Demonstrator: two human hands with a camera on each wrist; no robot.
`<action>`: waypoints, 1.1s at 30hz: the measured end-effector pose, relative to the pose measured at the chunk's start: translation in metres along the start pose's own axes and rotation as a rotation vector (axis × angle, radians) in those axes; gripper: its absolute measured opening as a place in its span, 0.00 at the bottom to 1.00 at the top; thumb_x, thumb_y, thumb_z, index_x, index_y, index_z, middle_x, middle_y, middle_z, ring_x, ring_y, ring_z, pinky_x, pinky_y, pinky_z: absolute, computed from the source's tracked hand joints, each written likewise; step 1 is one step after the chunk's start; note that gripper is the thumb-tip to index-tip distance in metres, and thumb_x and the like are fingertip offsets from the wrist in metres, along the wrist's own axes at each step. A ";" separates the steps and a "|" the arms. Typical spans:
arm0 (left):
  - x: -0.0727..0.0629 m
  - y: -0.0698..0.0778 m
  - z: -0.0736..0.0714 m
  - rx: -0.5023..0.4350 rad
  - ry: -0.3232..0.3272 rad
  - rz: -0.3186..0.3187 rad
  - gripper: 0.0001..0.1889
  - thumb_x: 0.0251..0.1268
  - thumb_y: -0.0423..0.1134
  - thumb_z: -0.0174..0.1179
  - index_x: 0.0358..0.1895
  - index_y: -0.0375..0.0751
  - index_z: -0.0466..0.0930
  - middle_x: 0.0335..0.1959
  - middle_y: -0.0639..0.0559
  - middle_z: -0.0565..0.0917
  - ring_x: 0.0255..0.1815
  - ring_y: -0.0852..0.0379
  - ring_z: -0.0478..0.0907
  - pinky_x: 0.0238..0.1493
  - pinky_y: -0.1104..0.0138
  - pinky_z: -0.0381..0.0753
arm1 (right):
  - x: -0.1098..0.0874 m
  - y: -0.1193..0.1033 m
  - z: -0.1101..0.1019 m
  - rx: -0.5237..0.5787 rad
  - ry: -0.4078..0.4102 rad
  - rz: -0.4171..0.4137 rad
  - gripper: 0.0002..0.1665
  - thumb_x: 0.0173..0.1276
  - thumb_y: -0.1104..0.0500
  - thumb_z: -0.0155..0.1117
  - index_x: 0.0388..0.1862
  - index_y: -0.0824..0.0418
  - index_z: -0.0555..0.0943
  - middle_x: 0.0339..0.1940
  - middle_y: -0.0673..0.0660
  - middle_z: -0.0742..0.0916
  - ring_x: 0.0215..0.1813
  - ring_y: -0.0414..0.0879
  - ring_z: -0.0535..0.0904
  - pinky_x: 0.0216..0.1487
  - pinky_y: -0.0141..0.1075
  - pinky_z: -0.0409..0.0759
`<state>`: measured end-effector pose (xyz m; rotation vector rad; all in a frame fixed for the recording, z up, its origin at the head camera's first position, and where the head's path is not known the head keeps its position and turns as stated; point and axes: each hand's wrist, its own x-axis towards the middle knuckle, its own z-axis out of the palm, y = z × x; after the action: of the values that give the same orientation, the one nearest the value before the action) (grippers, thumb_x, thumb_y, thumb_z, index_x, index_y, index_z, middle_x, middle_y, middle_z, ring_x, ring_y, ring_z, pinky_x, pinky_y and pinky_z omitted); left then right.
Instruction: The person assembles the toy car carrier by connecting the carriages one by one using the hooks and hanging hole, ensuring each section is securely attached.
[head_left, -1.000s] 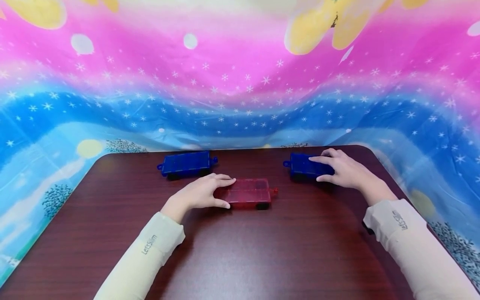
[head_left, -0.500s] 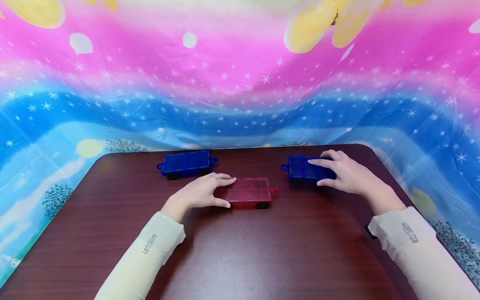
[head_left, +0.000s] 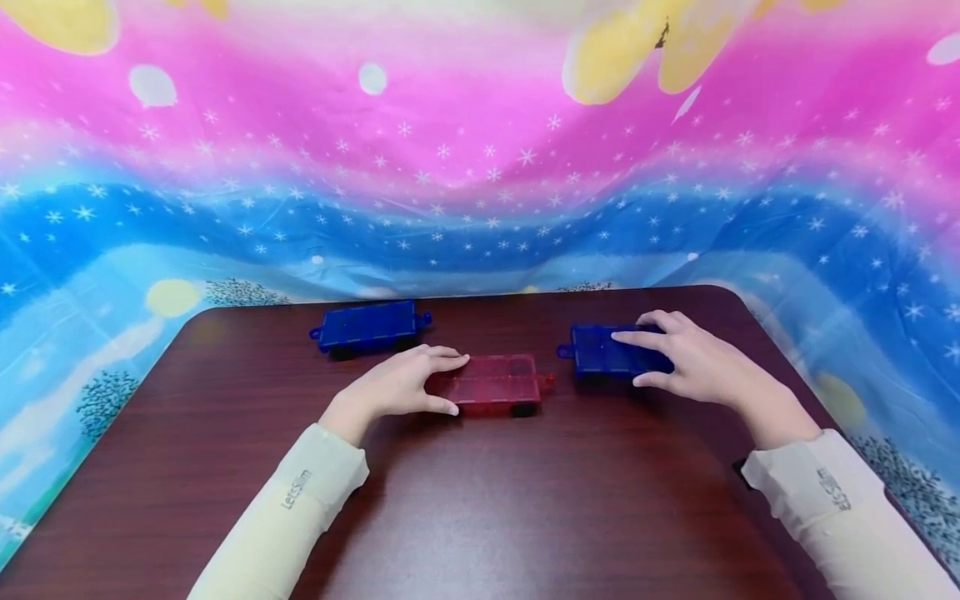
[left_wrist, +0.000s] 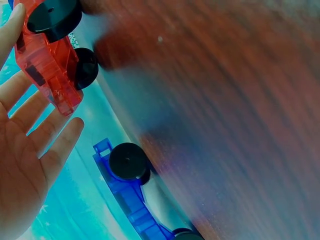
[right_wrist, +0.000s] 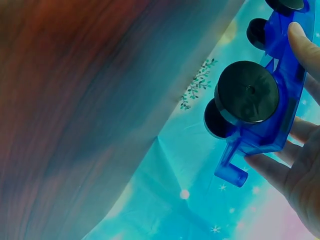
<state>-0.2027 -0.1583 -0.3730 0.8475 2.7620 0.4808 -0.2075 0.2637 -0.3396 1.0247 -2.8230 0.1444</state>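
A see-through red toy wagon (head_left: pixel 498 383) with black wheels stands at mid-table in the head view. My left hand (head_left: pixel 392 385) grips its left end, thumb on the near side and fingers over the far side. In the left wrist view, the thumb rests along the red body. To the right is a see-through blue toy wagon (head_left: pixel 600 348), its right end held between the thumb and fingers of my right hand (head_left: pixel 701 362). The blue wagon's left loop (head_left: pixel 565 352) lies just beyond and right of the red wagon's hook (head_left: pixel 547 380), with a small gap between them.
Another blue wagon (head_left: pixel 367 325) stands farther back on the left, behind my left hand. The dark wood table (head_left: pixel 525 500) ends in a rounded far edge. A patterned cloth (head_left: pixel 465 167) hangs right behind it and along the sides.
My right hand has drawn its blue wagon nearer to me and slightly left, so its loop is closer to the red wagon's hook. The left hand and red wagon stay put.
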 end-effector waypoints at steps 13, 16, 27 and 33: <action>0.003 0.000 0.000 0.003 -0.005 0.000 0.41 0.58 0.58 0.69 0.75 0.53 0.66 0.75 0.50 0.68 0.75 0.46 0.65 0.74 0.50 0.66 | -0.004 -0.011 0.009 0.001 -0.022 -0.033 0.36 0.58 0.49 0.76 0.67 0.48 0.78 0.59 0.63 0.79 0.60 0.59 0.72 0.56 0.55 0.79; 0.003 0.001 0.000 0.002 -0.007 -0.002 0.41 0.58 0.58 0.69 0.75 0.53 0.66 0.75 0.50 0.68 0.75 0.46 0.65 0.74 0.50 0.66 | -0.005 -0.012 0.011 0.006 -0.028 -0.032 0.36 0.59 0.49 0.76 0.67 0.48 0.78 0.59 0.63 0.79 0.60 0.59 0.73 0.55 0.55 0.79; 0.003 -0.001 0.001 0.008 -0.007 -0.004 0.41 0.58 0.59 0.69 0.75 0.53 0.66 0.75 0.50 0.68 0.75 0.46 0.65 0.74 0.50 0.66 | -0.004 -0.014 0.016 0.025 -0.029 -0.042 0.35 0.60 0.49 0.75 0.67 0.47 0.78 0.59 0.63 0.79 0.60 0.59 0.73 0.56 0.55 0.79; 0.002 0.000 0.001 0.003 -0.005 -0.002 0.41 0.58 0.59 0.69 0.75 0.53 0.66 0.75 0.50 0.68 0.75 0.47 0.65 0.74 0.51 0.66 | -0.004 -0.014 0.018 0.032 -0.059 -0.020 0.35 0.60 0.49 0.75 0.67 0.47 0.78 0.60 0.63 0.79 0.61 0.59 0.72 0.56 0.55 0.79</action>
<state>-0.2042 -0.1568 -0.3736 0.8457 2.7595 0.4740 -0.1968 0.2532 -0.3571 1.0816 -2.8710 0.1601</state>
